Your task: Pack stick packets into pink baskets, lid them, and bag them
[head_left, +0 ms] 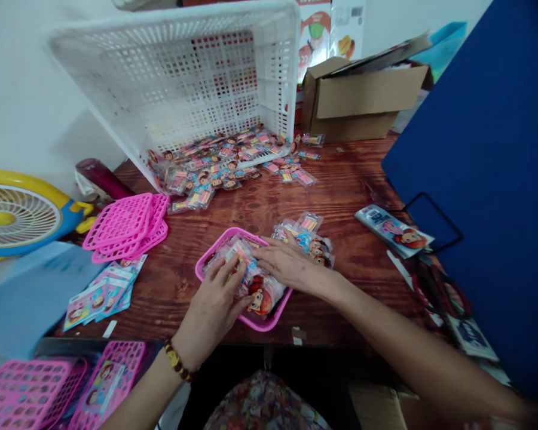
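Observation:
A small pink plastic basket sits on the wooden table in front of me. Clear-wrapped packets with a red-haired cartoon doll head fill it. My left hand lies over them with its fingers spread, fingertips on the plastic wrapping. Across the basket's right rim reaches my right hand, its fingers stretched out over the packets. Just beyond that hand lies a bunch of similar packets on the table. What is under my palms is hidden.
A white crate lies tipped toward me, packets spilling out. Pink lids, printed cards and a fan are left. Scissors, a packaged pouch and a blue panel are right; a cardboard box stands behind.

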### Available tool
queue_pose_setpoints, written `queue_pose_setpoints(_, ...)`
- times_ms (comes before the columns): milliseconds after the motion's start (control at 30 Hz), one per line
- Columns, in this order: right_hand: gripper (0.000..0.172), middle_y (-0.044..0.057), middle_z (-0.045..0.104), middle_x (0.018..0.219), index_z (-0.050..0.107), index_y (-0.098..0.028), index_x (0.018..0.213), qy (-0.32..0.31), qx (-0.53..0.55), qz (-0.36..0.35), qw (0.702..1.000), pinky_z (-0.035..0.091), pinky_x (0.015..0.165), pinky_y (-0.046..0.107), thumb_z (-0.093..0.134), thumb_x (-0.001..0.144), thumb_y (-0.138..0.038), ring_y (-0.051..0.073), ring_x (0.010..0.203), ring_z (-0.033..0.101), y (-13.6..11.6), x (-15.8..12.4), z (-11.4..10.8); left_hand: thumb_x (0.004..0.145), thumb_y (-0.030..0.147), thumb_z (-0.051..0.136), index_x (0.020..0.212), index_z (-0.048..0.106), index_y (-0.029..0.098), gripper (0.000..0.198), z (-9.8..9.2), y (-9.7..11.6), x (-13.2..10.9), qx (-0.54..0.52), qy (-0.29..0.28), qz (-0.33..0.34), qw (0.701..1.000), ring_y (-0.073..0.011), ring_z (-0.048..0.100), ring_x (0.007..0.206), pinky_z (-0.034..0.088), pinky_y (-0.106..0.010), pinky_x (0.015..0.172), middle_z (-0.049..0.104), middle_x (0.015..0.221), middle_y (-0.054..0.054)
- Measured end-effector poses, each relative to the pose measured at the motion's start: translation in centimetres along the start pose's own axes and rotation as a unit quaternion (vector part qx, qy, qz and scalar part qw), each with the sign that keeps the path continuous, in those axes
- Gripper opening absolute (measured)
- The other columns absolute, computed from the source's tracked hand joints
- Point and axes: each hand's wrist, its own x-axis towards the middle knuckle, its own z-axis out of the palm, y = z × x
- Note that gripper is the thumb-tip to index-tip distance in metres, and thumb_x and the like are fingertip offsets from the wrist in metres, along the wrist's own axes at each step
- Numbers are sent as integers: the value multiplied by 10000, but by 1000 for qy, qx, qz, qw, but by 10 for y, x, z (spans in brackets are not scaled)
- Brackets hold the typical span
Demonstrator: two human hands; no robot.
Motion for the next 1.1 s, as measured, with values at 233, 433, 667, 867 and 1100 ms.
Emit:
queue_pose_setpoints(233,342,58,601,1360,626,-249,1268,105,30,13,994,150,1174,573,454,996,-364,246,1378,414,-10,-8,-8,905,436,589,1413,427,204,581,6,-12,-7,-50,-3,-40,998,-289,440,1332,428,-484,1096,485,1426,-128)
queue_pose_setpoints(433,408,130,528,1425,508,-157,1364,50,-120,-46,991,66,1202,553,442,984,-291,240,1353,442,-29,-5,4,905,407,588,1425,399,164,604,5,-5,-6,-27,5,-41,999,-289,445,1337,407,-478,1115,481,1434,-150)
queue_pose_setpoints(667,262,118,678,1178,627,-136,1128,-15,-141,-45,989,115,1144,645,483,973,-290,264,1115,610,-28,6,-7,855,347,670,1380,460,181,589,0,-3,-2,18,-32,-34,999,-296,487,1295,448,-453,1084,495,1410,-142)
queue_pose_setpoints(867,312,97,638,1285,590,-173,1242,71,-97,-36,992,96,1153,626,420,1008,-290,262,1316,454,-18,22,-14,870,355,651,1371,467,184,560,-1,0,-3,33,-40,-45,998,-293,486,1294,457,-456,1076,482,1408,-148)
queue_pose_setpoints(1100,346,97,542,1420,581,-189,1271,-71,-102,-27,992,22,1135,686,368,1019,-295,297,1431,315,-6,53,7,865,353,658,1337,490,187,527,-1,0,1,24,-34,-39,998,-286,478,1310,454,-452,1080,489,1413,-152)
